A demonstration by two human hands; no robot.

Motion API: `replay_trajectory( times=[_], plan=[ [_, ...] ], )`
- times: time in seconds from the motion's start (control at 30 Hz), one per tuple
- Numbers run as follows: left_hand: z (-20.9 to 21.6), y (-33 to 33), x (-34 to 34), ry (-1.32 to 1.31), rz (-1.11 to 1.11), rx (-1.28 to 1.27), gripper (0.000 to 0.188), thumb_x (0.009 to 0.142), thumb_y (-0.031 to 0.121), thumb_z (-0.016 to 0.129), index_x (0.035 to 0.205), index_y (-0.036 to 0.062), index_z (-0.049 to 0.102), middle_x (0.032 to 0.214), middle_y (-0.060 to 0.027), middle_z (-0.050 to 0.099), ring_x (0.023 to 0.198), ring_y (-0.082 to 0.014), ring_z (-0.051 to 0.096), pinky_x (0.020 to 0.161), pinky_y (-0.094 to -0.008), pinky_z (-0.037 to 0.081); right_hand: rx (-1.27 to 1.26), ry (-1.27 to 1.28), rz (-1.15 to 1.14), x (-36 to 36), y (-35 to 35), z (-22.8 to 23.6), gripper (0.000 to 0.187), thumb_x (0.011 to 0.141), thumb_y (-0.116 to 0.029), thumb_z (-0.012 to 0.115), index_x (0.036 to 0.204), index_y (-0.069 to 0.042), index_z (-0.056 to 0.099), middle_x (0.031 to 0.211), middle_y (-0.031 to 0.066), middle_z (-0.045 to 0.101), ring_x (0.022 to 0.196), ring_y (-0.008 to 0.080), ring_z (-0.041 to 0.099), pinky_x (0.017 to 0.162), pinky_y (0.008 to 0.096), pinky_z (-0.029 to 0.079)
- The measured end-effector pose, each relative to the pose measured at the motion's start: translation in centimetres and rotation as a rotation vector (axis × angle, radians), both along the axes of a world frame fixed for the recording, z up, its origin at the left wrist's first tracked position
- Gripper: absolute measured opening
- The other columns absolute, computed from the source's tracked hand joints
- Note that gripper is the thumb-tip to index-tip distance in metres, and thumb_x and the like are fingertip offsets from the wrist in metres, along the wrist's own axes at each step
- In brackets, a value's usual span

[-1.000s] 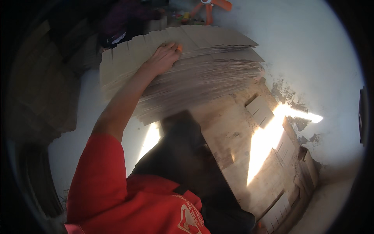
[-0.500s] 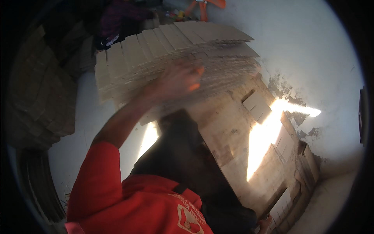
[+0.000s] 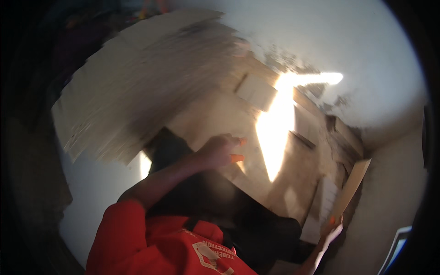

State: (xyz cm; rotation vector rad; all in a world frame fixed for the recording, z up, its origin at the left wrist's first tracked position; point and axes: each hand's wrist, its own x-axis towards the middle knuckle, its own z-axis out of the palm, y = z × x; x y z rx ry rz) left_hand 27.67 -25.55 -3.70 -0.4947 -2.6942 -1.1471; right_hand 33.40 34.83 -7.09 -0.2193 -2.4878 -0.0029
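Tan cardboard strip [image 3: 352, 189] in right hand [image 3: 333, 228], grasped at lower end, slanting up and rightward; at right end of wooden board [image 3: 206, 114], contact with board unclear. Left hand [image 3: 218, 151] released, orange fingertips [image 3: 237, 158] parted, over near side of board. Slotted pale sheet [image 3: 326, 201] on board, just left of strip. Big cardboard stack [image 3: 137, 78] at upper left, motion-blurred. Bright sunlight patch [image 3: 275, 133] across board, right of left hand.
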Motion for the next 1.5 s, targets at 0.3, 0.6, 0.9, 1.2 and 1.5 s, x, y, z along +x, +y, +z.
replay_trajectory(
  times=[0.3, 0.6, 0.9, 1.2, 1.5],
  plan=[
    [-8.5, 9.6, -6.9, -0.632, 0.334, 1.334, 0.05, 0.098, 0.036, 0.05, 0.131, -0.0014, 0.052, 0.119, -0.0147, 0.061, 0.104, -0.0225, 0.064, 0.087, -0.0369, 0.054, -1.054, -0.475, 0.524, -10.0, -22.4, 1.7, 0.014, 0.082, -0.008, 0.078, 0.09, -0.001, 0.068, 0.083, 0.0002, 0.067, 0.072, 0.0072, 0.059, 0.066, 0.0217, 0.049],
    [-5.6, 7.7, -13.8, -0.65, 0.003, 0.775, 0.032, 0.089, 0.015, 0.058, 0.114, -0.0057, 0.065, 0.101, -0.0112, 0.069, 0.089, -0.0182, 0.066, 0.083, -0.0326, 0.053, -1.532, -0.8, 0.33, -15.2, -23.1, 3.5, 0.03, 0.084, -0.017, 0.075, 0.087, -0.003, 0.048, 0.076, 0.0043, 0.051, 0.063, 0.0095, 0.049, 0.058, 0.0251, 0.046],
    [-10.1, 21.6, -30.4, -0.132, -0.06, -0.198, 0.064, 0.088, 0.035, 0.069, 0.135, -0.0032, 0.05, 0.129, -0.0177, 0.058, 0.124, -0.0297, 0.052, 0.1, -0.039, 0.043, -1.131, 0.187, 0.038, -15.9, -13.4, 3.1, 0.016, 0.081, -0.013, 0.076, 0.078, -0.005, 0.063, 0.057, -0.0023, 0.052, 0.04, 0.0056, 0.035, 0.039, 0.0221, 0.027],
    [-17.3, 25.8, -33.8, 0.302, -0.275, -1.011, 0.033, 0.094, 0.017, 0.052, 0.12, -0.0023, 0.055, 0.116, -0.0197, 0.059, 0.111, -0.0323, 0.054, 0.095, -0.0414, 0.045, -1.513, 0.09, -0.127, -16.5, -13.2, 2.7, 0.014, 0.081, -0.009, 0.076, 0.078, -0.007, 0.062, 0.055, -0.0028, 0.051, 0.033, 0.0039, 0.035, 0.031, 0.0208, 0.024],
    [-13.7, 24.6, -31.7, -0.01, -0.299, -0.396, 0.03, 0.09, 0.013, 0.052, 0.118, 0.0053, 0.059, 0.118, -0.0132, 0.059, 0.109, -0.0283, 0.057, 0.089, -0.0385, 0.05, -1.611, 0.162, -0.141, -16.9, -13.4, 2.7, 0.011, 0.086, 0.004, 0.058, 0.083, -0.003, 0.065, 0.055, -0.001, 0.051, 0.032, 0.0048, 0.038, 0.029, 0.0212, 0.027]
  ],
)
